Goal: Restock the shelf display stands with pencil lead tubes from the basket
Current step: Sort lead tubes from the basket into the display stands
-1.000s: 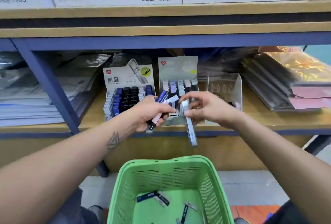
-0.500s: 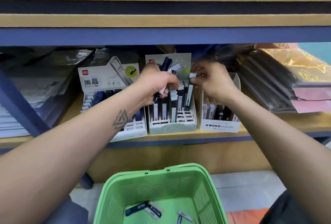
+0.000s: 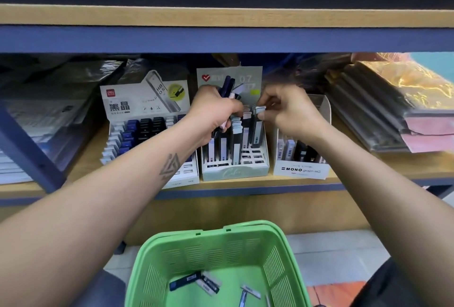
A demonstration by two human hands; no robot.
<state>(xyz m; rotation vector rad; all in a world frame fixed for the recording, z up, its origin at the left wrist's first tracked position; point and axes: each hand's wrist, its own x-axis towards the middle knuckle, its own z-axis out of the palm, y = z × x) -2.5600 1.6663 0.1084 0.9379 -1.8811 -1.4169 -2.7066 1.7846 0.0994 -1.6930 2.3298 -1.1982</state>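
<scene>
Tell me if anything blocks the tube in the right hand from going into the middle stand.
Nothing visible does. The right hand pinches the tube by its top, its lower end already down in the middle stand, beside tubes standing there.

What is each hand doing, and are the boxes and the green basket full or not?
left hand: grips a bunch of tubes.
right hand: pinches one tube, upright in the middle stand.
middle stand: front slots empty.
green basket: a few tubes lie inside.
</scene>
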